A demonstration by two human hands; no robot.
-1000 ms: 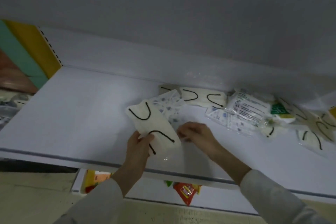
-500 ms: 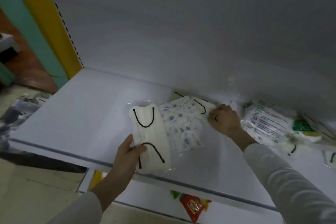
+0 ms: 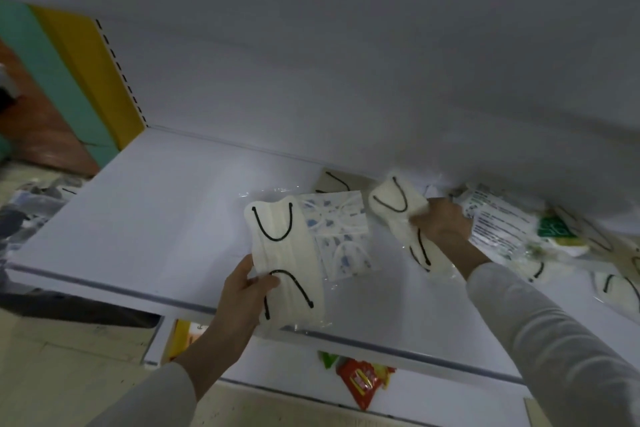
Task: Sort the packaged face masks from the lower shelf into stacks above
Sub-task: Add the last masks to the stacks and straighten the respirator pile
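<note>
My left hand (image 3: 244, 291) grips the near end of a cream packaged mask with black ear loops (image 3: 282, 256), held just over the front of the white shelf (image 3: 138, 218). My right hand (image 3: 441, 224) grips a second cream mask pack with black loops (image 3: 398, 215), lifted and tilted above the shelf. Between them a blue-patterned mask pack (image 3: 341, 236) lies flat. Another cream pack (image 3: 334, 182) lies against the back wall, partly hidden.
A heap of mixed mask packs (image 3: 502, 222) with a green-labelled one (image 3: 554, 229) fills the shelf's right end. More cream packs (image 3: 616, 291) lie at far right. Red and yellow snack packets (image 3: 360, 381) sit on the shelf below. The floor at far left holds dark packages (image 3: 27, 204).
My right hand reached to the back of the shelf, closed on a cream mask pack and lifted it toward me. My left hand kept holding its pack in about the same place.
</note>
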